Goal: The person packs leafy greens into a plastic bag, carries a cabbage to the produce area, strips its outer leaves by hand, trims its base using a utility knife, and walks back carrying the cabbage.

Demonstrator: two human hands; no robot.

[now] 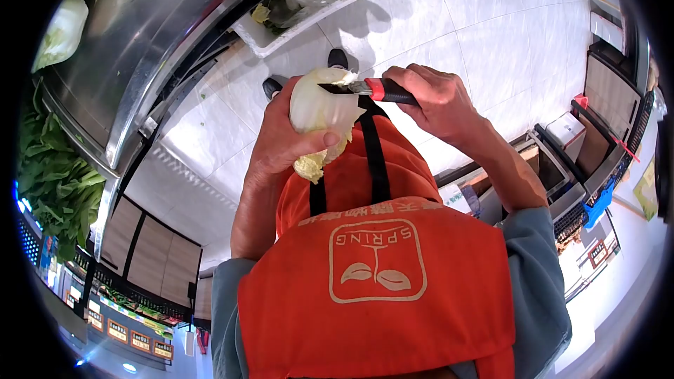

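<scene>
A pale napa cabbage (319, 107), its leaf edges yellowish and ragged, is held in front of my body. My left hand (284, 137) is closed around its left and lower side, the thumb lying across the front. In my right hand (437, 102) is a utility knife (394, 91) with a red and black handle, gripped in curled fingers. Its dark blade points left and lies against the cabbage near the upper right; how deep it goes, I cannot tell. Below both hands hangs a red apron (379, 323) with a printed leaf logo.
Beyond the cabbage, a white bin (261, 48) on the tiled floor (491, 35) holds leaf scraps and plastic. A steel counter (168, 10) runs along the upper left, with a whole napa cabbage (64, 34) on it. Leafy greens (56, 175) lie at far left. Boxes (565, 130) stand at right.
</scene>
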